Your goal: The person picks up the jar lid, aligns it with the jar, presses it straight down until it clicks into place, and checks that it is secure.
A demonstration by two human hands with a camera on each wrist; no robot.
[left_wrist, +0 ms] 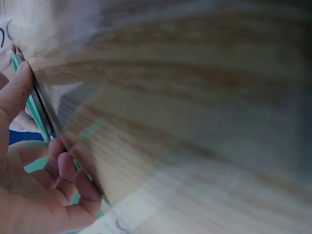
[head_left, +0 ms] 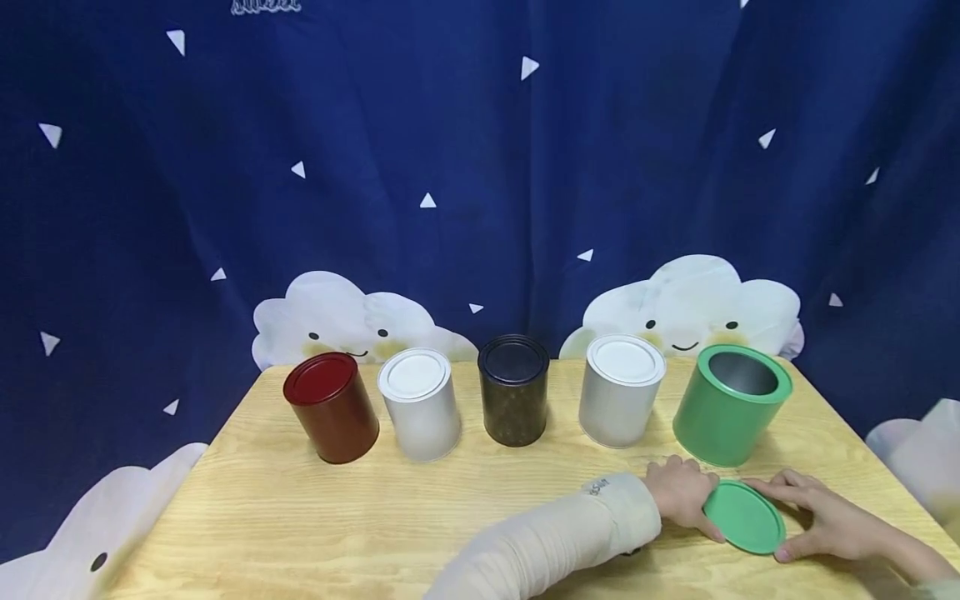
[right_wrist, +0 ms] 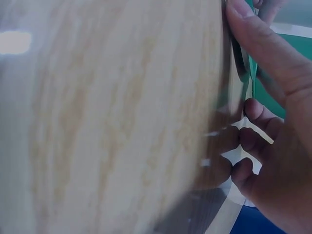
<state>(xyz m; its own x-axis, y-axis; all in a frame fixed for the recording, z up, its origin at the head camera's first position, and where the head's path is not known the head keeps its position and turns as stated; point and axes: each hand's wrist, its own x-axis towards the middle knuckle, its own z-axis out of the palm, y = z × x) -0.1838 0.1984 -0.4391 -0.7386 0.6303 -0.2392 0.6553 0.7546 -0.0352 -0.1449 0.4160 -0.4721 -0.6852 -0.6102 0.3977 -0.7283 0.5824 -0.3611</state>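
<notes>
Near the table's right front, my left hand (head_left: 681, 493) and my right hand (head_left: 825, 521) hold a round green lid (head_left: 745, 517) between them. The left thumb and fingers lie along its left rim; the right thumb and index finger reach round the right rim. In the left wrist view the lid's edge (left_wrist: 35, 109) shows as a thin green line by the left thumb. The right wrist view has the lid's edge (right_wrist: 253, 63) beside the right thumb. Just behind the lid stands a green can (head_left: 729, 417), its top open and its inside grey.
Along the back of the wooden table (head_left: 337, 533) stand a dark red can (head_left: 333, 417), a white can (head_left: 423, 417), a black can (head_left: 514, 404) and another white can (head_left: 619, 404), all lidded. A blue curtain (head_left: 375, 125) with white clouds hangs behind.
</notes>
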